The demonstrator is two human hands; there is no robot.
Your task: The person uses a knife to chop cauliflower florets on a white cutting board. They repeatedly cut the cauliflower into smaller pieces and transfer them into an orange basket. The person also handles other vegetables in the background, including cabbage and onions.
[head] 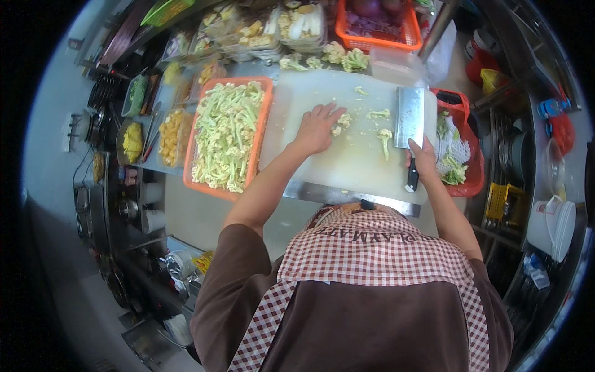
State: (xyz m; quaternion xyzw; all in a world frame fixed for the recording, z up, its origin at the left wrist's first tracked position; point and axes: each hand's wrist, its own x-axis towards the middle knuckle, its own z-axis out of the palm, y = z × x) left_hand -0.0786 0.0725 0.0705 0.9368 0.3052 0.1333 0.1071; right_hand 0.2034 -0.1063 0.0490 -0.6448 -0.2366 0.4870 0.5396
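On a white cutting board (297,172), my left hand (318,128) rests with its fingers apart beside small cauliflower pieces (343,122). Nothing is visibly gripped in it. My right hand (423,160) grips the black handle of a cleaver (410,116), whose broad blade lies flat-looking over the board's right side. Between the two hands are cut cauliflower florets (384,142), with another floret (379,113) farther up and a small scrap (360,90) above it. To the left, an orange plastic basket (268,100) is heaped with cut cauliflower (225,135).
Larger cauliflower chunks (355,60) line the board's far edge beside a clear plastic container (397,65). Behind stand stacked food tubs (302,28) and an orange basket (409,35) of purple onions. A red basket (476,179) with trimmings adjoins the right side. Yellow chunks fill a tub (172,139) at left.
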